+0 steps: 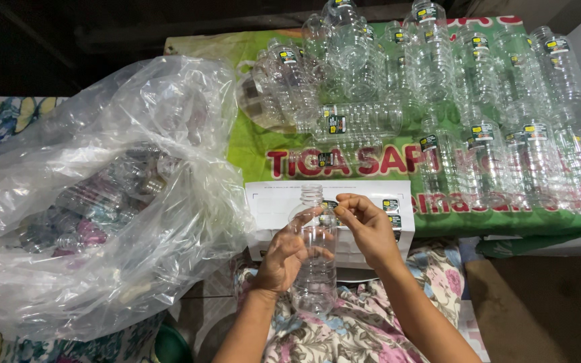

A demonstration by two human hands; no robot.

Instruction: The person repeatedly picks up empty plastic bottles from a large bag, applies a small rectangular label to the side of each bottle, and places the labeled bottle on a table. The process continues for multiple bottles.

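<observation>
A bottle stood upright between the left hand and right hand. Behind them lay a sticker sheet; labelled bottles lay beyond on the cloth. A bag sat left.

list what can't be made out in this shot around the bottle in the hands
Head view only:
- Base of the clear ribbed plastic bottle: covered by the left hand and lost against the floral cloth.
- Whether the right hand pinches a sticker: fingertips hide it.
- Contents of the large clear plastic bag: blurred by crinkled film.
- White sticker sheet: partly hidden by bottle and hands.
- Far labelled clear bottles: top row cut by the edge.
</observation>
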